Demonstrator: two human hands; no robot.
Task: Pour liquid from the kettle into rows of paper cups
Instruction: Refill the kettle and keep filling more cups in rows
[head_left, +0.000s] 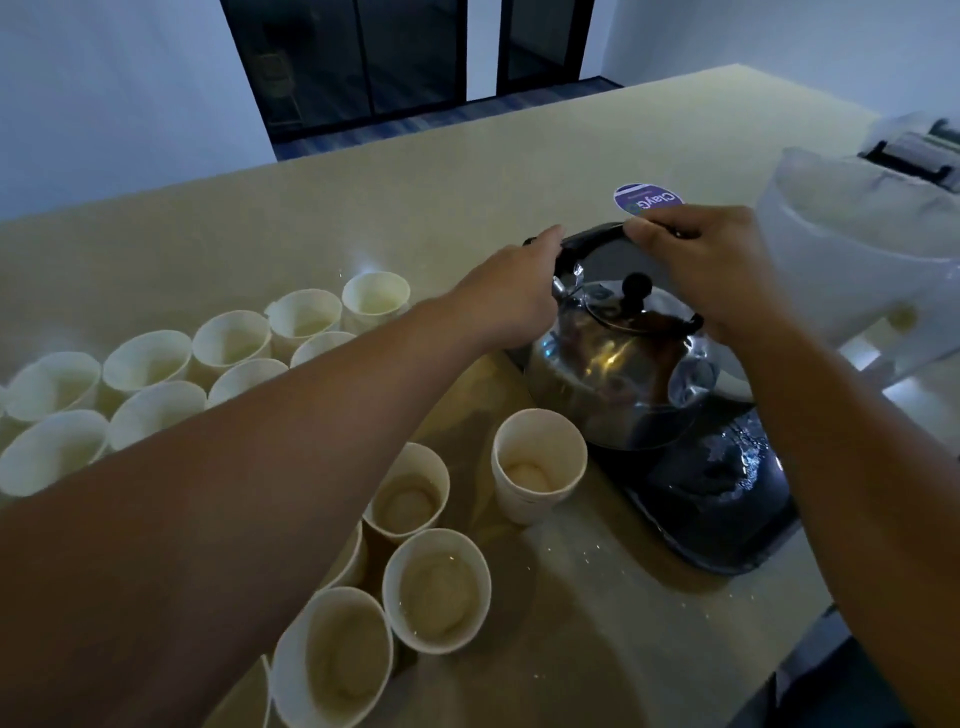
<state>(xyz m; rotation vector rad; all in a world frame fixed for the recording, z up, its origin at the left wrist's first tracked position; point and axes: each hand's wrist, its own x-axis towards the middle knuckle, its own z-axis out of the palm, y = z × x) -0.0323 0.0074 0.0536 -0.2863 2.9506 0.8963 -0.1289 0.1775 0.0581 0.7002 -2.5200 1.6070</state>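
Note:
A shiny steel kettle (618, 374) with a black arched handle and a black lid knob stands on a wet black tray (727, 509) right of centre. My left hand (511, 296) grips the handle's left end. My right hand (701, 260) grips the handle's top right part. White paper cups (537, 462) stand left of the tray: several in rows at the far left (150, 364) and several near the front (436, 587). My left forearm hides some of them. The near cups hold pale liquid.
The beige table (415, 208) carries a round purple sticker (647, 197) behind the kettle. A translucent white plastic container (857, 260) stands at the right. Water drops lie on the table by the tray. The table's right edge runs near my right forearm.

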